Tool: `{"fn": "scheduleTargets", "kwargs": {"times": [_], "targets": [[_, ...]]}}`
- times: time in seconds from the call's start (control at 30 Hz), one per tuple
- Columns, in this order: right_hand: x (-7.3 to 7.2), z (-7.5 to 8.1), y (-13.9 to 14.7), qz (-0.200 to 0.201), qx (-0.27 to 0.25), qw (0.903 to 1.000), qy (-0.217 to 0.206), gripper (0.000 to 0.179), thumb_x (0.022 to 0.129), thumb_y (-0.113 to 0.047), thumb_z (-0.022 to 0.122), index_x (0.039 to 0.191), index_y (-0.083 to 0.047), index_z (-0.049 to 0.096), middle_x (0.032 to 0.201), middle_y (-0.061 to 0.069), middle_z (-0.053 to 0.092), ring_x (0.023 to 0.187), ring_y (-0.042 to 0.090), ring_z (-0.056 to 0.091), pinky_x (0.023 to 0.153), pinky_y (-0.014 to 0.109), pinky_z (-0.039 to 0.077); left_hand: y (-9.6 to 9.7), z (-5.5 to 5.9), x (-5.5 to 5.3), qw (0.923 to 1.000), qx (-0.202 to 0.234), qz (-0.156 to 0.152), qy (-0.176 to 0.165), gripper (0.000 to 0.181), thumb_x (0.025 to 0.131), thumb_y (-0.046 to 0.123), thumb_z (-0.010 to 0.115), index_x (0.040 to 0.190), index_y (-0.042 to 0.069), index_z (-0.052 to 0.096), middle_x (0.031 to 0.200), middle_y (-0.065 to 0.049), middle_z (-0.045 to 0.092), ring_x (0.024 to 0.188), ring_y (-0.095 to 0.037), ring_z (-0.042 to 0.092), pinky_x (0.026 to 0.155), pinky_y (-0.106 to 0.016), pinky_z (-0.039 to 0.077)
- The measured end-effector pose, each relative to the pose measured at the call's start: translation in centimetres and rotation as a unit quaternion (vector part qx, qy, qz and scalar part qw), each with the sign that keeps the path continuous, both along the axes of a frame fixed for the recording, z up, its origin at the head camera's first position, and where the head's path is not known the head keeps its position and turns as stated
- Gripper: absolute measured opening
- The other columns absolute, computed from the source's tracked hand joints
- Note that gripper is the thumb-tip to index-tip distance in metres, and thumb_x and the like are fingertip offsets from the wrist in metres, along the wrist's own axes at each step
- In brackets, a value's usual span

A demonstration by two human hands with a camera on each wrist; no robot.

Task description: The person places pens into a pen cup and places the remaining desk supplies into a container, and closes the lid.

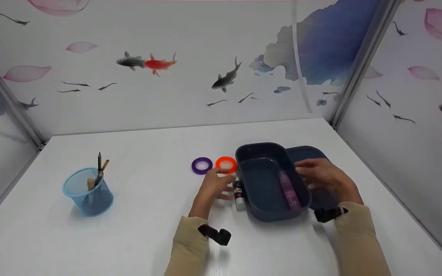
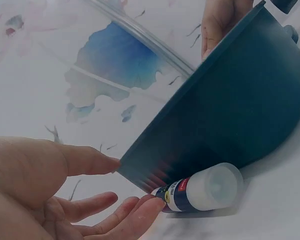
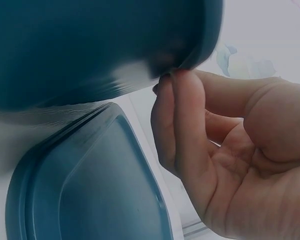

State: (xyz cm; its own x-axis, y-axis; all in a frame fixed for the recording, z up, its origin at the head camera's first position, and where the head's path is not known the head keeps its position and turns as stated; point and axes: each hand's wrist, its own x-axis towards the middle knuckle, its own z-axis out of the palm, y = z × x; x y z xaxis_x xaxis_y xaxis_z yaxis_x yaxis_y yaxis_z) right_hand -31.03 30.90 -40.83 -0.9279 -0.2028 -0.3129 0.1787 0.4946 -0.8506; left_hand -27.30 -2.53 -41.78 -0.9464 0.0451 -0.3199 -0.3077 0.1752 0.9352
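A dark blue rectangular box [image 1: 257,180], without a cover on it, lies on the white table with a pink-purple tube [image 1: 290,191] inside. My left hand [image 1: 214,186] is at the box's left side, fingers spread. In the left wrist view its thumb reaches the box's rim [image 2: 160,117], and its lower fingertips are at a small glue bottle [image 2: 200,192] with a white cap, lying against the box. My right hand [image 1: 328,176] is at the right wall; in the right wrist view its fingertips [image 3: 182,82] touch the box's outside. The blue lid [image 3: 115,185] lies beneath that hand.
A purple tape roll [image 1: 202,165] and an orange tape roll [image 1: 226,165] lie left of the box. Farther left stands a light blue mesh pen cup [image 1: 92,197] with pencils in it. Printed panels [image 1: 167,107] enclose the table at the back and sides.
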Motion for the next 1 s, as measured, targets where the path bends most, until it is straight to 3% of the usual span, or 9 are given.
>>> {"fn": "scheduleTargets", "kwargs": {"times": [0.17,0.3,0.8,1.0], "targets": [[0.0,0.1,-0.2,0.001,0.005,1.0,-0.003,0.061,0.099,-0.037,0.062,0.149,-0.006,0.046,0.145,0.02,0.055,0.119,0.025,0.062,0.083,0.033,0.059,-0.2,-0.5,-0.1,0.9996,-0.021,0.003,-0.02,0.051,0.095,0.022,0.063,0.14,0.002,0.05,0.123,-0.019,0.068,0.092,-0.026,0.075,0.067,-0.032,0.064],[-0.1,0.1,-0.2,-0.001,0.003,1.0,-0.003,0.059,0.099,-0.036,0.062,0.148,-0.006,0.047,0.144,0.019,0.056,0.116,0.023,0.064,0.082,0.033,0.059,-0.2,-0.7,-0.2,0.9992,-0.03,0.005,-0.028,0.052,0.096,0.023,0.063,0.141,0.001,0.051,0.12,-0.018,0.07,0.091,-0.025,0.075,0.067,-0.032,0.064],[-0.1,0.0,-0.2,0.005,0.006,1.0,-0.001,0.06,0.099,-0.036,0.062,0.148,-0.005,0.046,0.139,0.017,0.06,0.12,0.025,0.062,0.084,0.034,0.059,-0.3,-1.4,0.0,0.9991,-0.025,-0.015,-0.029,0.064,0.094,0.025,0.068,0.147,0.001,0.042,0.127,-0.022,0.067,0.099,-0.03,0.075,0.062,-0.033,0.063],[-0.1,0.0,-0.2,0.0,0.007,1.0,-0.006,0.059,0.099,-0.036,0.062,0.148,-0.006,0.047,0.14,0.017,0.06,0.12,0.026,0.062,0.086,0.034,0.058,0.1,-1.4,0.1,0.9986,-0.047,-0.011,-0.023,0.064,0.094,0.026,0.068,0.147,0.001,0.042,0.126,-0.02,0.067,0.098,-0.029,0.074,0.061,-0.033,0.063]]}}
